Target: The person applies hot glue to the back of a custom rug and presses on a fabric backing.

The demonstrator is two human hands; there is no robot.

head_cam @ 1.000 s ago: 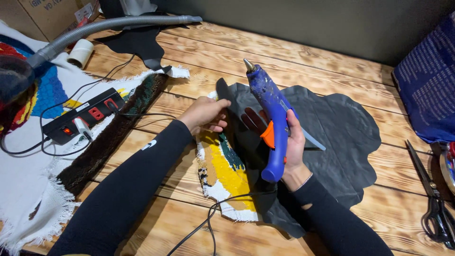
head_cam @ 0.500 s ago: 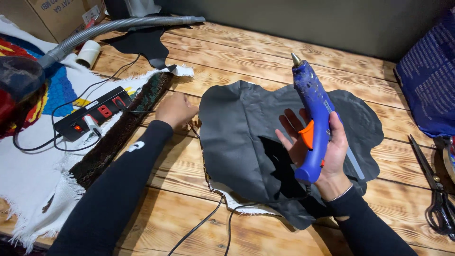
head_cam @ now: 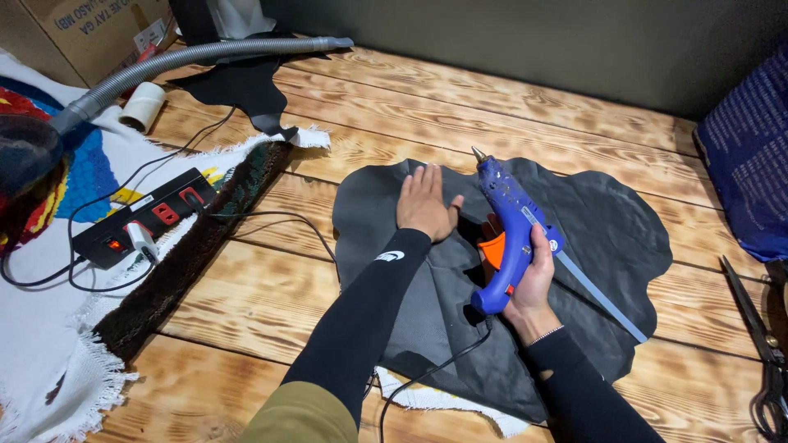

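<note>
A wooden tabletop [head_cam: 460, 107] of pale planks with dark scorched grain is carrying everything here. Lying across its middle is one large sheet of dark grey fabric [head_cam: 607, 238], smooth and leathery in look, with a wavy, lobed outline; a white fringed edge [head_cam: 427, 398] is peeking out from under its near side. One grey strip [head_cam: 599, 297], flat and narrow, is running slantwise over the sheet's right part.

At the left, one white rug [head_cam: 49, 361] with frayed fringe and blue, red and yellow patches is spreading over the tabletop edge, and one dark brown pile strip [head_cam: 189, 262] is lying along it. One ribbed grey hose [head_cam: 197, 59] is stretching across the far left. One black power strip [head_cam: 144, 217] with red switches is sitting on the rug, with a white plug in it. One pair of black-handled scissors [head_cam: 759, 336] is resting at the far right, though its handles are partly cut off by the frame.

The left hand [head_cam: 425, 205] is pressing flat and open-fingered on the grey fabric, grasping nothing. The right hand [head_cam: 533, 275] is clenching around the grip of one blue glue gun [head_cam: 509, 221], plastic with an orange trigger and a metal nozzle pointing away; it is hovering over the sheet's centre, just beside the left hand.
</note>
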